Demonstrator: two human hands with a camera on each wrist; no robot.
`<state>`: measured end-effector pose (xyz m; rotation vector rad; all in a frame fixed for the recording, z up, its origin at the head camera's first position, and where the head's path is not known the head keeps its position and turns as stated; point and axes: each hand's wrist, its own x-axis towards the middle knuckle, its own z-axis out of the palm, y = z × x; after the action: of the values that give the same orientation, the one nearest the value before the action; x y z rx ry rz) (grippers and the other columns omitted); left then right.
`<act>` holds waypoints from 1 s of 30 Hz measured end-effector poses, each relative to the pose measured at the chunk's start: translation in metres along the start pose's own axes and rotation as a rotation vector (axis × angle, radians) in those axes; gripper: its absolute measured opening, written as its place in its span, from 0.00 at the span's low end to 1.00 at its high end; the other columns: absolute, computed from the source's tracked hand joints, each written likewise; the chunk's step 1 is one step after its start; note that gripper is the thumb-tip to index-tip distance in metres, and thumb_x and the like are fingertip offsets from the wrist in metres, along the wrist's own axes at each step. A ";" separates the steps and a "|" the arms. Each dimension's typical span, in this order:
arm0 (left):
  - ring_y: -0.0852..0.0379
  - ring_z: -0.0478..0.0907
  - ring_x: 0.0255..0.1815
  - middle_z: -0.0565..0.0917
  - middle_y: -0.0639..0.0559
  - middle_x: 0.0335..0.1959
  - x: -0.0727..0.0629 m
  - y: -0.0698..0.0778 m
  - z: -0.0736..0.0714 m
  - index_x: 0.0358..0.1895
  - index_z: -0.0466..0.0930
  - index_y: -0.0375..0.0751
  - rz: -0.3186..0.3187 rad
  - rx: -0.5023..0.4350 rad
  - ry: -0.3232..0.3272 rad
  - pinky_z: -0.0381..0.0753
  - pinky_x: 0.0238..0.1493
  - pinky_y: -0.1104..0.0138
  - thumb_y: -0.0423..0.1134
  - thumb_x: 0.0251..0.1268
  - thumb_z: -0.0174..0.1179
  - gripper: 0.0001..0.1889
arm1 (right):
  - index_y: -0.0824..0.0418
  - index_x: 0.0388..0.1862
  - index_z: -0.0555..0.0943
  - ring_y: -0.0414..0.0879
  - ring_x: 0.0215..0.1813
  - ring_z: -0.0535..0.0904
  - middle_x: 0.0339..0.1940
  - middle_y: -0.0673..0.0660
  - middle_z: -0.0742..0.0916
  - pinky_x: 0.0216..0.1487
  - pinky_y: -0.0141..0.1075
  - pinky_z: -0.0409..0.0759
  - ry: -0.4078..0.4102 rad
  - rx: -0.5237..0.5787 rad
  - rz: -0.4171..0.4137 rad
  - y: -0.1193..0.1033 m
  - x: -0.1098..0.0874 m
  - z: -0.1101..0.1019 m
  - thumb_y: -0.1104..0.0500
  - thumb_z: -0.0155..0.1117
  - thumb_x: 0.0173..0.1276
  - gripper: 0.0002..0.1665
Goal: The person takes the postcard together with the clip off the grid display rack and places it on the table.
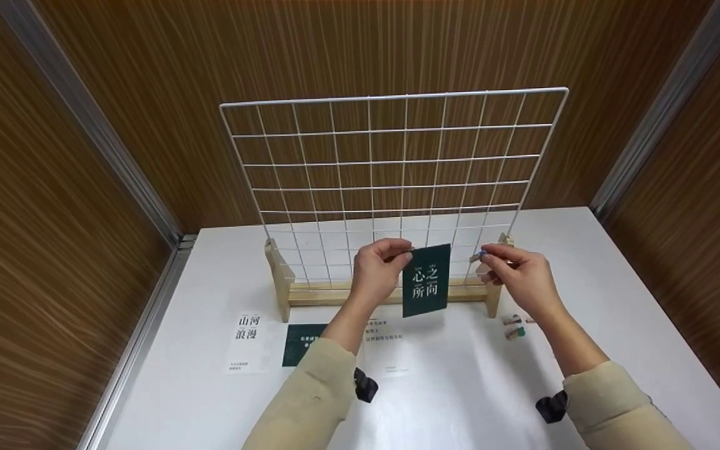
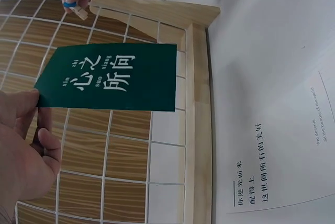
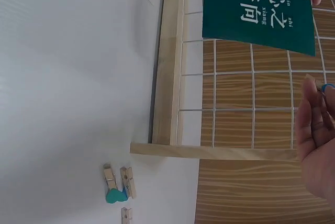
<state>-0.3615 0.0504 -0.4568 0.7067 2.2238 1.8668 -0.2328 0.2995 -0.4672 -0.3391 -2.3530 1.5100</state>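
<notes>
By its upper left corner, my left hand (image 1: 380,269) pinches a dark green card (image 1: 425,303) with large white Chinese characters. The card hangs upright in front of the lower part of a white wire grid (image 1: 387,131). To the right of the card, my right hand (image 1: 522,278) pinches a small wooden clothespin (image 2: 79,11) with a blue decoration on it, apart from the card. In the right wrist view, the fingers largely hide that clothespin.
A wooden stand (image 1: 391,295) bears the grid. Several small wooden clothespins (image 1: 514,334) lie at its right foot, one with a green heart. On the white table (image 1: 210,262) lie a white printed card (image 1: 247,350), a green card (image 1: 296,350) and another white card (image 1: 391,369), partly behind the left arm.
</notes>
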 end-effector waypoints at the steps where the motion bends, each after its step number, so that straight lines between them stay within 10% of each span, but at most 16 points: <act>1: 0.61 0.86 0.50 0.91 0.57 0.46 -0.001 0.000 0.000 0.50 0.90 0.42 -0.004 -0.002 0.000 0.84 0.56 0.68 0.29 0.73 0.68 0.09 | 0.62 0.67 0.83 0.47 0.40 0.90 0.56 0.69 0.87 0.47 0.30 0.86 -0.002 0.003 0.003 0.001 0.000 -0.001 0.54 0.63 0.82 0.22; 30: 0.60 0.87 0.48 0.92 0.57 0.44 -0.015 -0.033 -0.018 0.50 0.90 0.44 -0.073 -0.010 0.003 0.85 0.53 0.66 0.30 0.72 0.69 0.09 | 0.72 0.71 0.78 0.40 0.37 0.90 0.40 0.42 0.90 0.41 0.32 0.88 0.092 0.054 0.084 0.076 -0.034 -0.044 0.57 0.61 0.84 0.25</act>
<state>-0.3643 0.0242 -0.4874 0.6127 2.2091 1.8447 -0.1825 0.3546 -0.5239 -0.4896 -2.2484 1.5578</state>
